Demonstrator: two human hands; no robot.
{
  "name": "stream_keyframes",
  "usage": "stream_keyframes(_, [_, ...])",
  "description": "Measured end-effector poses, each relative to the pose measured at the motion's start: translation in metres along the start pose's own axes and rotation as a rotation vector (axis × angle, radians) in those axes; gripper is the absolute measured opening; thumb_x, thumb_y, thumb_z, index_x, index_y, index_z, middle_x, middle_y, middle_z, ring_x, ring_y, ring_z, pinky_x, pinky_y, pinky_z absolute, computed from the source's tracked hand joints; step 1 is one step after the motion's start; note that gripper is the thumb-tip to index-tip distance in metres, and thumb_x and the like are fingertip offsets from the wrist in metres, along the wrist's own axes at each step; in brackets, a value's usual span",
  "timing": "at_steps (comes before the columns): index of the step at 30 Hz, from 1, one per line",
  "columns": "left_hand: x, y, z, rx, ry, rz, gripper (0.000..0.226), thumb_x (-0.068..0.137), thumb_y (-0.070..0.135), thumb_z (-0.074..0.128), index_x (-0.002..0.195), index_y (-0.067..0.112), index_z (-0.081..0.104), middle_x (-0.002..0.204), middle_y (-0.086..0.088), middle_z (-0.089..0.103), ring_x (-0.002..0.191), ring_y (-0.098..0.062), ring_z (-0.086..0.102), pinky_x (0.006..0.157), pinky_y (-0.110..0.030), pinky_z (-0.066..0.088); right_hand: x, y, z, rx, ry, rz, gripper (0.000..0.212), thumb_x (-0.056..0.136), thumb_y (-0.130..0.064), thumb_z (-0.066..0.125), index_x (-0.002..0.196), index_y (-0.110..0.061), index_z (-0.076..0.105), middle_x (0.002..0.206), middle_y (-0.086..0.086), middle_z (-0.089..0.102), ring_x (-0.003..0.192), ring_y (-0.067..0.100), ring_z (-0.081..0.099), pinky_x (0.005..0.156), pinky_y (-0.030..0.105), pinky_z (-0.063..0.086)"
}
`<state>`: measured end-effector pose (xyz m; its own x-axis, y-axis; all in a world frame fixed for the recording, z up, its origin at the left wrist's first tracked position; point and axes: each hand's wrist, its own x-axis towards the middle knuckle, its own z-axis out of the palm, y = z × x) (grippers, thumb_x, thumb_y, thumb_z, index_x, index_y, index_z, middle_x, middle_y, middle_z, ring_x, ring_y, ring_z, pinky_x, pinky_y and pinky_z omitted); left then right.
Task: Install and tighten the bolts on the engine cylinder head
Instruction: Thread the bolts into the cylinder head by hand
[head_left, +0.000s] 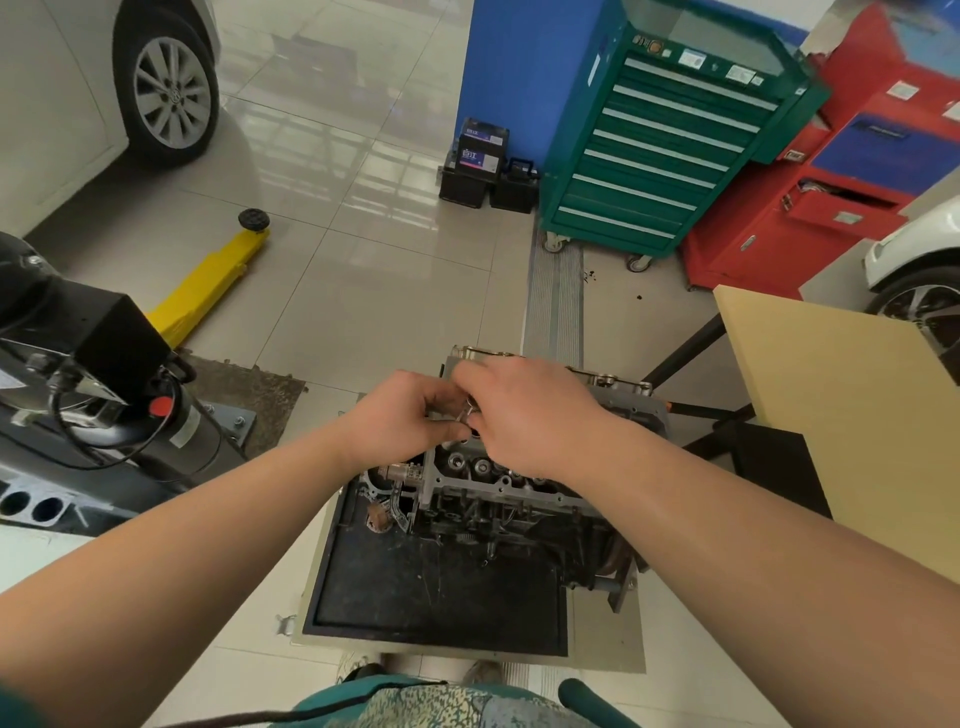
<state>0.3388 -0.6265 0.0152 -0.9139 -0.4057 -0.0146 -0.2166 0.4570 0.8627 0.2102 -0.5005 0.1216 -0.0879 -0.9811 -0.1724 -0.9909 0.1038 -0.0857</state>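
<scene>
Fingers on both your hands are curled in tight, meeting over the far-left part of the engine (519, 467). Your left hand (400, 415) and right hand (524, 410) are touching at the fingertips, and between them you're pinching some small shiny metal bits (470, 410), probably bolts, but they're too small and too covered up to say for sure or to count. Can't really tell which hand has the main hold on them either.

That engine sits at the back of a low black tray (441, 587) on the tile floor, right in front of your feet. Its open top faces up, so you can see round valve parts in a row below your right wrist.

Around you: a yellow jack (208, 280) off to the left, a green tool cabinet (670, 135) and a red cabinet (841, 171) at the back, a tan tabletop (831, 405) on the right, and a white car's wheel (166, 88) top left.
</scene>
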Motion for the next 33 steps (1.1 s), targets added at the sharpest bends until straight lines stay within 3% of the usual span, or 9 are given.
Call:
stream_keyframes(4, [-0.003, 0.001, 0.0, -0.028, -0.03, 0.04, 0.016, 0.089, 0.016, 0.084, 0.099, 0.01, 0.073, 0.096, -0.006, 0.074, 0.096, -0.025, 0.071, 0.091, -0.042, 0.058, 0.003, -0.003, 0.003, -0.049, 0.033, 0.099, 0.025, 0.104, -0.039, 0.058, 0.115, -0.017, 0.054, 0.082, 0.0, 0.054, 0.077, 0.027, 0.057, 0.059, 0.037, 0.036])
stream_keyframes(6, [-0.001, 0.0, 0.001, -0.023, 0.03, 0.049, 0.02, 0.084, 0.015, 0.087, 0.09, 0.005, 0.07, 0.089, -0.015, 0.069, 0.086, -0.034, 0.067, 0.082, -0.048, 0.058, 0.005, -0.006, 0.004, -0.089, 0.064, 0.098, 0.031, 0.104, -0.045, 0.056, 0.116, -0.016, 0.055, 0.09, 0.004, 0.064, 0.078, 0.029, 0.057, 0.061, 0.037, 0.036])
stream_keyframes(9, [0.003, -0.005, 0.001, 0.057, 0.086, 0.067, 0.022, 0.083, 0.012, 0.081, 0.074, 0.003, 0.064, 0.068, -0.013, 0.062, 0.06, -0.02, 0.054, 0.058, -0.04, 0.047, 0.002, -0.008, 0.004, -0.07, 0.077, 0.047, 0.033, 0.102, -0.049, 0.056, 0.117, -0.02, 0.054, 0.092, 0.0, 0.061, 0.079, 0.026, 0.054, 0.06, 0.036, 0.036])
stream_keyframes(13, [0.003, -0.003, -0.005, 0.101, 0.033, 0.098, 0.035, 0.085, 0.012, 0.087, 0.071, 0.033, 0.062, 0.065, 0.009, 0.062, 0.061, -0.004, 0.059, 0.055, -0.015, 0.042, 0.0, -0.005, 0.003, -0.042, 0.059, -0.007, 0.024, 0.1, -0.034, 0.062, 0.117, -0.019, 0.052, 0.093, -0.004, 0.055, 0.085, 0.026, 0.058, 0.061, 0.037, 0.035])
stream_keyframes(16, [0.003, -0.004, -0.003, 0.093, -0.005, 0.095, 0.016, 0.09, 0.016, 0.082, 0.079, 0.015, 0.071, 0.071, -0.006, 0.069, 0.064, -0.019, 0.063, 0.059, -0.036, 0.051, 0.003, -0.008, 0.008, -0.024, 0.085, 0.033, 0.02, 0.102, -0.033, 0.059, 0.112, -0.016, 0.052, 0.094, 0.003, 0.062, 0.078, 0.026, 0.05, 0.062, 0.038, 0.037])
stream_keyframes(19, [0.001, -0.01, 0.001, 0.06, 0.018, 0.072, 0.015, 0.094, 0.021, 0.077, 0.085, 0.01, 0.071, 0.073, -0.007, 0.068, 0.063, -0.018, 0.059, 0.061, -0.038, 0.05, 0.004, -0.01, 0.01, 0.029, 0.099, 0.089, 0.019, 0.103, -0.034, 0.058, 0.108, -0.017, 0.05, 0.092, 0.006, 0.064, 0.074, 0.024, 0.044, 0.062, 0.037, 0.035])
stream_keyframes(22, [-0.005, -0.015, 0.008, -0.015, -0.019, 0.014, 0.007, 0.095, 0.021, 0.077, 0.101, 0.018, 0.074, 0.094, 0.001, 0.075, 0.091, -0.02, 0.072, 0.086, -0.045, 0.059, -0.001, -0.011, 0.012, 0.055, 0.124, 0.093, 0.018, 0.104, -0.032, 0.057, 0.109, -0.015, 0.055, 0.092, 0.005, 0.066, 0.076, 0.025, 0.053, 0.062, 0.036, 0.035])
stream_keyframes(28, [-0.003, -0.011, 0.019, -0.008, 0.041, 0.015, 0.031, 0.097, 0.024, 0.076, 0.119, 0.044, 0.07, 0.095, 0.041, 0.069, 0.095, 0.016, 0.064, 0.082, -0.004, 0.047, -0.03, 0.006, 0.008, 0.285, 0.281, 0.185, 0.023, 0.105, -0.024, 0.058, 0.127, -0.02, 0.061, 0.112, -0.001, 0.071, 0.1, 0.021, 0.065, 0.084, 0.037, 0.054])
stream_keyframes(33, [0.016, 0.02, 0.033, -0.098, -0.061, 0.047, 0.029, 0.095, 0.022, 0.079, 0.12, 0.034, 0.073, 0.09, 0.04, 0.07, 0.091, 0.015, 0.067, 0.081, -0.001, 0.045, -0.057, 0.019, 0.006, 0.442, 0.38, 0.311, 0.03, 0.102, -0.015, 0.062, 0.13, -0.025, 0.064, 0.123, -0.008, 0.067, 0.109, 0.01, 0.06, 0.092, 0.022, 0.043])
